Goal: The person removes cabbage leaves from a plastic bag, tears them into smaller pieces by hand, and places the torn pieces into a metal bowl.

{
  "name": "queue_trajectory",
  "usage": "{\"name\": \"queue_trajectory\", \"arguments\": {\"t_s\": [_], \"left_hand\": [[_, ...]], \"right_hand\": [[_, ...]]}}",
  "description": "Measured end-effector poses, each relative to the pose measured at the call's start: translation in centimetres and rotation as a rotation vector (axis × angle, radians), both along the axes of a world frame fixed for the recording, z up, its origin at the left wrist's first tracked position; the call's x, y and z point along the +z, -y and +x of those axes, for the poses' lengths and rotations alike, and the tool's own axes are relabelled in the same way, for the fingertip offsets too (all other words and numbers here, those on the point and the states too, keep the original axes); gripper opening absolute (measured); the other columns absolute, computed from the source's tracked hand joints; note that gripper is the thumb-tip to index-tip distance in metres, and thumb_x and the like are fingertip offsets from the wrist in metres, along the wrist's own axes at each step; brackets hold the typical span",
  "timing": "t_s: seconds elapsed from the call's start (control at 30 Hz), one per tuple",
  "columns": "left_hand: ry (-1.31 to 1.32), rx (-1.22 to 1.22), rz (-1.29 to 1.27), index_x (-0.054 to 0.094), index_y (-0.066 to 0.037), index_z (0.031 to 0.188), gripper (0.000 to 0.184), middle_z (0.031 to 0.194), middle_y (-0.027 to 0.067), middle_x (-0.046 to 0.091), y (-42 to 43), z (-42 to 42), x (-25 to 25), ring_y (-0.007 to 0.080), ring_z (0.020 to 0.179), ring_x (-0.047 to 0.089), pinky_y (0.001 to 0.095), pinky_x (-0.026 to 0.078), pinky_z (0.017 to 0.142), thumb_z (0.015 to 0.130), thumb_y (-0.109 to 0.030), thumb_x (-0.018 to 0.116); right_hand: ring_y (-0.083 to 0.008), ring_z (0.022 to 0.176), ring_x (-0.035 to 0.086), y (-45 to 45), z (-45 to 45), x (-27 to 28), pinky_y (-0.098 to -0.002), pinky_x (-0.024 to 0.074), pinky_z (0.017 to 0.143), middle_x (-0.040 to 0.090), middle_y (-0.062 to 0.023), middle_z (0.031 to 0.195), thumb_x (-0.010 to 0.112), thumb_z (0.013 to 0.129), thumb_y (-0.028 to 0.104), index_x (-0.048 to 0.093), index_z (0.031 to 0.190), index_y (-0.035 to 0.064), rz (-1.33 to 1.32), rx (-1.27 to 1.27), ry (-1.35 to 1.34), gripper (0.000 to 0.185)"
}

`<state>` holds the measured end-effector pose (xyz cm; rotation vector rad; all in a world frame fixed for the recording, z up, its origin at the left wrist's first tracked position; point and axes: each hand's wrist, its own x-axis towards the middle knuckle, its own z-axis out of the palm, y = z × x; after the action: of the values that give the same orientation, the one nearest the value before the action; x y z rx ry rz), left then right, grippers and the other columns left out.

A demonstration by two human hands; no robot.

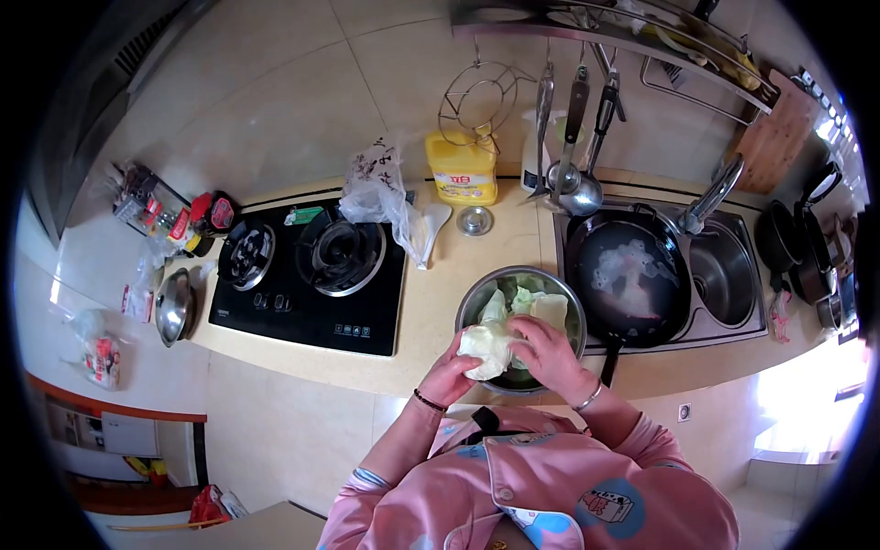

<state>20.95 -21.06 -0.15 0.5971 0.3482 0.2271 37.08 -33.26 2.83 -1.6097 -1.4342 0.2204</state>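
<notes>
A pale green cabbage point(487, 351) is in my left hand point(449, 370), whose fingers wrap round its left side above the front of a steel bowl point(575, 316). My right hand point(548, 353) is at the cabbage's right side, its fingers bent in over the leaves; I cannot make out fully what the fingertips pinch. Torn cabbage leaves point(548, 310) lie in the bowl, just beyond both hands.
Right of the bowl, a black wok point(628, 275) with some water sits over the sink point(724, 275), its handle pointing toward me. A gas stove point(307, 275) lies to the left. Behind stand a yellow jug point(461, 170) and a plastic bag point(376, 188). Ladles point(581, 194) hang above.
</notes>
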Motion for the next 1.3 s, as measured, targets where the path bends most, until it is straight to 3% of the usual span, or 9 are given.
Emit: {"name": "queue_trajectory", "arguments": {"t_s": [0.1, 0.2, 0.3, 0.47, 0.7, 0.77, 0.83, 0.9, 1.3], "left_hand": [[0.007, -0.005, 0.009, 0.032, -0.009, 0.132, 0.065, 0.125, 0.0103, 0.045, -0.1, -0.1, 0.3, 0.0241, 0.116, 0.045, 0.0368, 0.037, 0.098, 0.072, -0.001, 0.055], [0.070, -0.069, 0.044, 0.030, -0.007, 0.133, 0.068, 0.127, 0.0104, 0.043, -0.6, -0.4, 0.0, 0.0242, 0.118, 0.044, 0.0361, 0.036, 0.099, 0.071, -0.001, 0.056], [0.114, -0.130, 0.043, 0.028, -0.007, 0.135, 0.072, 0.131, 0.0111, 0.040, -0.9, -0.5, -0.3, 0.0250, 0.121, 0.041, 0.0359, 0.034, 0.101, 0.069, 0.000, 0.055], [0.165, -0.074, 0.013, 0.029, -0.007, 0.134, 0.069, 0.128, 0.0110, 0.042, -1.1, 0.3, -0.4, 0.0234, 0.120, 0.042, 0.0357, 0.035, 0.100, 0.073, -0.003, 0.059], [-0.037, -0.019, 0.122, 0.033, -0.006, 0.131, 0.057, 0.123, 0.0097, 0.047, 0.0, 0.6, 0.3, 0.0218, 0.113, 0.047, 0.0357, 0.040, 0.095, 0.080, -0.006, 0.061], [-0.042, -0.018, 0.098, 0.033, -0.006, 0.130, 0.056, 0.119, 0.0073, 0.050, 0.1, 0.5, 0.2, 0.0180, 0.110, 0.049, 0.0331, 0.041, 0.094, 0.082, -0.007, 0.062], [-0.049, 0.052, 0.189, 0.033, -0.006, 0.130, 0.053, 0.119, 0.0068, 0.050, 0.3, 0.6, -0.2, 0.0169, 0.109, 0.049, 0.0317, 0.042, 0.093, 0.084, -0.006, 0.059], [-0.073, 0.047, 0.196, 0.033, -0.005, 0.130, 0.052, 0.119, 0.0063, 0.050, 0.6, 0.9, 0.1, 0.0160, 0.108, 0.049, 0.0302, 0.042, 0.092, 0.085, -0.005, 0.058], [-0.026, 0.020, 0.199, 0.041, -0.007, 0.122, 0.048, 0.112, 0.0061, 0.053, 0.1, 0.1, 0.4, 0.0160, 0.104, 0.052, 0.0312, 0.045, 0.088, 0.079, -0.002, 0.063]], "right_hand": [[-0.0257, 0.096, 0.058, 0.1, -1.4, 1.3, -0.0311, 0.0481, 0.079, 0.057, -0.0136, 0.106, 0.069, 0.075, 0.017, 0.052, 0.113, 0.0023, 0.046, -0.083, 0.032, 0.043], [-0.0219, 0.087, 0.061, 0.6, -0.2, 0.5, -0.0300, 0.0486, 0.076, 0.061, -0.0135, 0.096, 0.070, 0.076, 0.018, 0.054, 0.111, 0.0002, -0.197, 0.058, -0.470, 0.043], [-0.0208, 0.085, 0.062, 0.7, 0.8, 1.1, -0.0300, 0.0488, 0.074, 0.062, -0.0143, 0.093, 0.069, 0.076, 0.018, 0.055, 0.109, -0.0006, -0.314, 0.126, -0.585, 0.040], [-0.0254, 0.087, 0.059, 0.3, -1.5, 2.4, -0.0302, 0.0479, 0.074, 0.056, -0.0132, 0.102, 0.071, 0.074, 0.019, 0.047, 0.117, 0.0017, -0.053, 0.036, -0.037, 0.052], [-0.0213, 0.084, 0.060, 0.5, 0.2, 0.2, -0.0304, 0.0500, 0.070, 0.060, -0.0142, 0.093, 0.063, 0.081, 0.015, 0.056, 0.102, -0.0010, -0.170, 0.038, -0.477, 0.028], [-0.0262, 0.092, 0.059, 0.7, -0.5, 0.4, -0.0333, 0.0492, 0.076, 0.057, -0.0160, 0.104, 0.066, 0.078, 0.020, 0.051, 0.113, 0.0021, -0.194, 0.088, -0.497, 0.042], [-0.0322, 0.101, 0.054, 0.8, -1.7, 2.3, -0.0370, 0.0463, 0.084, 0.049, -0.0180, 0.116, 0.071, 0.073, 0.024, 0.041, 0.125, 0.0060, -0.162, -0.011, -0.068, 0.062], [-0.0361, 0.107, 0.050, 0.9, -1.9, 1.5, -0.0398, 0.0431, 0.089, 0.041, -0.0195, 0.125, 0.074, 0.068, 0.028, 0.031, 0.132, 0.0097, -0.244, 0.023, -0.035, 0.079], [-0.0151, 0.094, 0.057, 1.2, -0.2, -0.9, -0.0281, 0.0454, 0.081, 0.061, -0.0091, 0.102, 0.061, 0.080, 0.010, 0.056, 0.109, 0.0008, -0.075, 0.099, -0.581, 0.031]]}}
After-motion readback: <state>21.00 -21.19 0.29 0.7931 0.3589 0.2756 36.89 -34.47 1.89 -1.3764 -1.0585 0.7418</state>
